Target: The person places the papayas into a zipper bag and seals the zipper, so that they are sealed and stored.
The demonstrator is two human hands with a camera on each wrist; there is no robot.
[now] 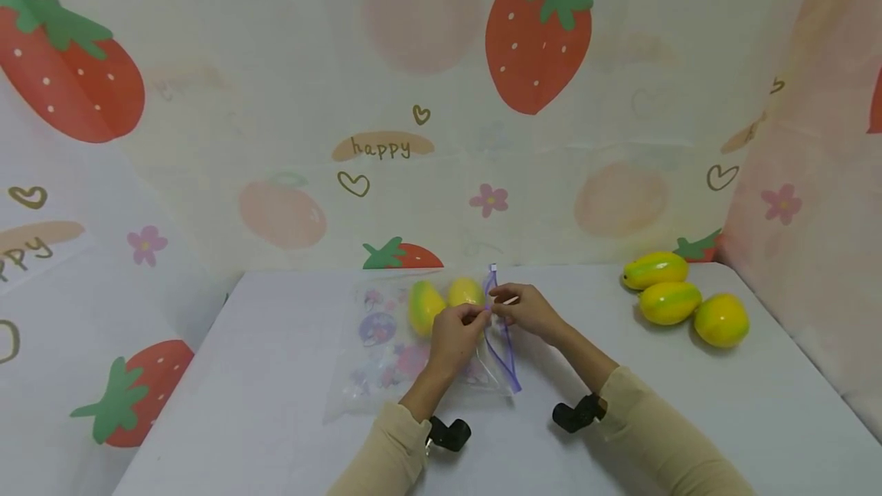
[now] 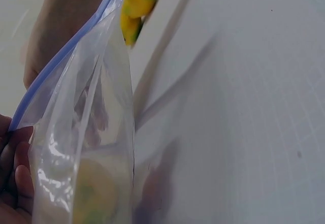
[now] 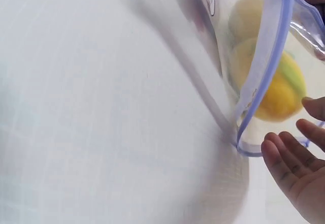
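Observation:
A clear zip bag (image 1: 344,396) with printed pictures and a purple zip edge lies on the table, its mouth facing right and parted. Two yellow-green mangoes (image 1: 425,308) are inside it, blurred through the plastic. My left hand (image 1: 453,339) pinches the bag's upper rim near the middle of the mouth; in the left wrist view its fingers (image 2: 23,178) curl at the purple edge. My right hand (image 1: 530,312) is at the mouth from the right. In the right wrist view, that hand's fingers (image 3: 284,153) are loosely extended beside the opening, with nothing held.
Three more yellow-green fruits (image 1: 670,303) sit together at the table's back right. The white table (image 1: 241,404) meets a strawberry-patterned cloth (image 1: 289,83) at the back and sides. Small black devices (image 1: 577,413) are strapped at both wrists.

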